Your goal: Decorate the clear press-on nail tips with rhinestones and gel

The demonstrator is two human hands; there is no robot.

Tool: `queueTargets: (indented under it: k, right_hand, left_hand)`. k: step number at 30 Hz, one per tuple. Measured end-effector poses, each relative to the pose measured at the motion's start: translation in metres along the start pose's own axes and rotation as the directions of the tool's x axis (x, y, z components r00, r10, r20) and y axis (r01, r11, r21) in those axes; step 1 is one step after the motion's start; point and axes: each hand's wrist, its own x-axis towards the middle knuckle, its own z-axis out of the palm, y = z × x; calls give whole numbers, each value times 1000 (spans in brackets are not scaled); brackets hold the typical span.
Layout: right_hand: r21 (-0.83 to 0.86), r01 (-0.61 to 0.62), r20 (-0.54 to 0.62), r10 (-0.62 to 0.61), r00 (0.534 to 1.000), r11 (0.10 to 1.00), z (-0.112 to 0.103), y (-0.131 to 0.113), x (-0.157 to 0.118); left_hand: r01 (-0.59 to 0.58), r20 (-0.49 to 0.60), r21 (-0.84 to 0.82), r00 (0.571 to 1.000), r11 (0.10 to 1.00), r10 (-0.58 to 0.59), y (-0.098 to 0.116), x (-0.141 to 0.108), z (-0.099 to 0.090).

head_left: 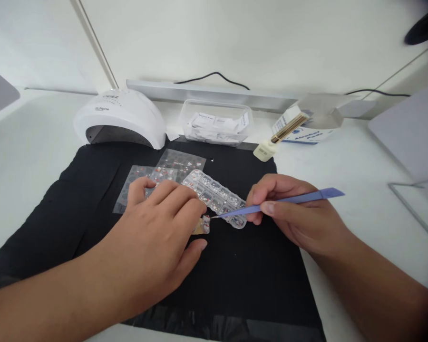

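Note:
My right hand (pixel 288 206) pinches a blue-purple tool (pixel 299 197) whose thin metal tip touches or nearly touches a small decorated piece (pixel 206 224). That piece sits at the end of a yellowish holder (pixel 199 228), beside the fingertips of my left hand (pixel 160 232). The left fingers are curled around the holder, and most of it is hidden under them. Behind the piece, a clear compartment case (pixel 219 192) with tiny gems lies slanted on the black mat (pixel 257 280). Two clear sticker sheets (pixel 180 161) lie behind my left hand, partly overlapping.
A white lamp (pixel 119 116) stands at the back left. Beside it are a clear tub (pixel 217 135) of white packets, a cream bottle (pixel 266 151) with a gold cap tilted against an open alcohol pads box (pixel 310 135), and a metal stand (pixel 413 213) at right.

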Motion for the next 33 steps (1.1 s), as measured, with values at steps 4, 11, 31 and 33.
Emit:
queueTargets:
  k: [4, 11, 31, 33]
  right_hand:
    - [-5, -4, -7, 4, 1000, 1000, 1, 0, 0]
    - [9, -8, 12, 7, 1000, 1000, -1, 1, 0]
    - [-28, -14, -12, 13, 1000, 1000, 0, 0, 1]
    - [-15, -10, -4, 10, 1000, 1000, 0, 1, 1]
  left_hand:
    - [-7, 5, 17, 1000, 1000, 7, 0, 0, -1]
    - [-26, -3, 20, 1000, 999, 26, 0, 1, -1]
    - [-20, 30, 16, 999, 1000, 20, 1, -1, -2]
    - [-20, 43, 12, 999, 1000, 20, 1, 0, -2]
